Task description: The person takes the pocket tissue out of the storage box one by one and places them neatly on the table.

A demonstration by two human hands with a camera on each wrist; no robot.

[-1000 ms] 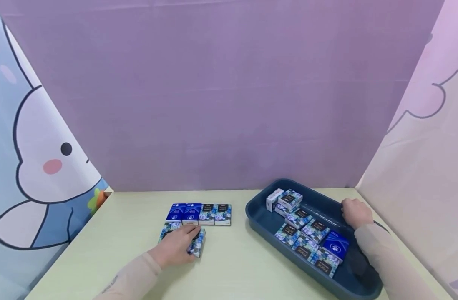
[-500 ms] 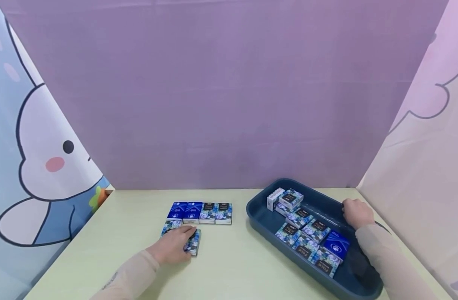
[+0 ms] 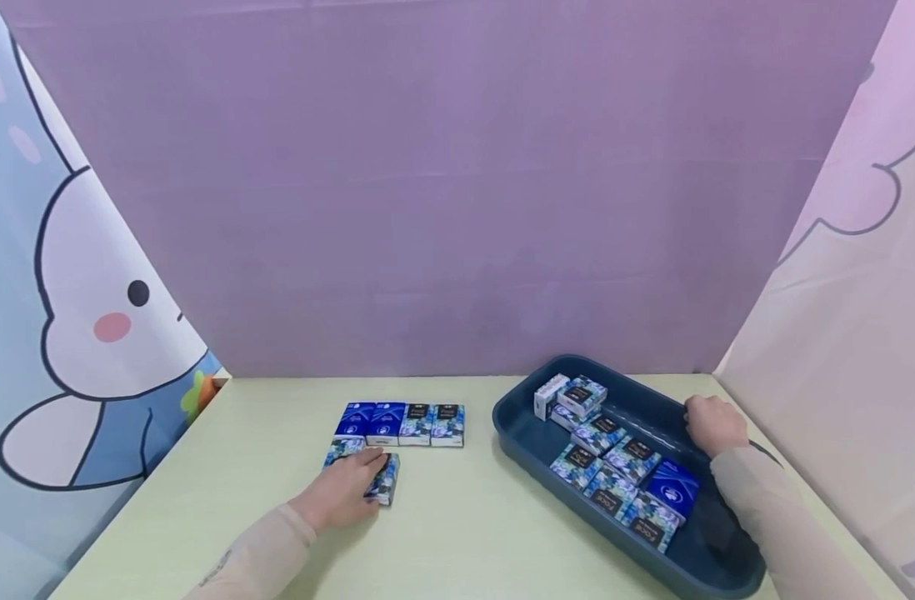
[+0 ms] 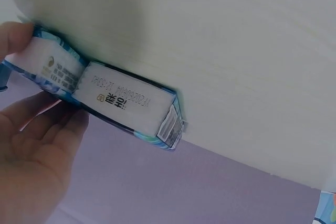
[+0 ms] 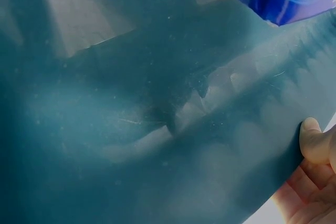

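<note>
Now, at the left, one floral tissue pack [image 3: 343, 450] is partly covered by the left hand [image 3: 339, 493], by whose thumb and fingers the floral pack just beside it [image 3: 385, 482] is pinched on the table [image 3: 457, 533]. Two blue packs [image 3: 385, 422] and two floral packs [image 3: 447, 427] are lined up behind. Rightward, a dark blue tray [image 3: 637, 408] holding more packs [image 3: 611, 492] is gripped at its rim by the right hand [image 3: 716, 425], thumb inside, fingers outside.
</note>
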